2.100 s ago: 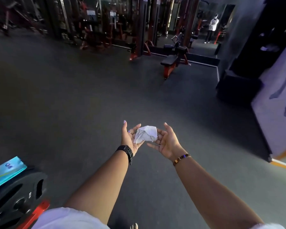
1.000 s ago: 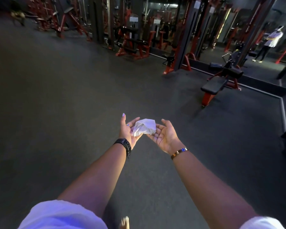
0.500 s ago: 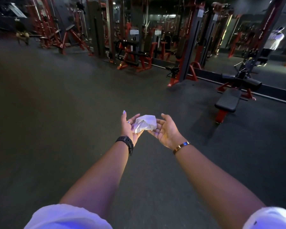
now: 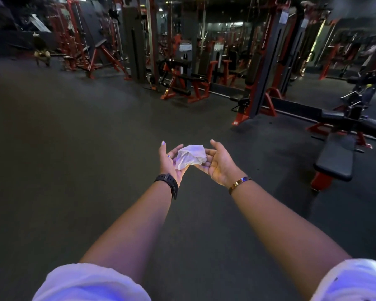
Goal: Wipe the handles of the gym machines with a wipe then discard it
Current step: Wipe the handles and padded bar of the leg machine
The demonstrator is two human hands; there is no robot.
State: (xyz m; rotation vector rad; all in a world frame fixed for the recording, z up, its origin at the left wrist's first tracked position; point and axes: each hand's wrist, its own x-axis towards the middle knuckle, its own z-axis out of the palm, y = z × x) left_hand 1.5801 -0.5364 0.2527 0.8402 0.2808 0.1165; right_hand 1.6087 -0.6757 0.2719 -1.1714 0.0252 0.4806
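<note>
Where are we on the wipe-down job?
Done: the wipe is out and crumpled; whether any wiping has happened cannot be told. In hand: it lies across the open left hand and right hand. Left: the machines stand across the floor; wiping and discarding remain.

Dim, bluish cast; wide-angle edge bending; soft background.

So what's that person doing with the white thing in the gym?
A person stands in a gym with both arms held out. A crumpled white wipe rests between the left hand and the right hand, on loosely open fingers. It is out over the dark floor. The red machines are farther ahead, and neither hand touches one. A bench stands off to the right. No bin shows.
</note>
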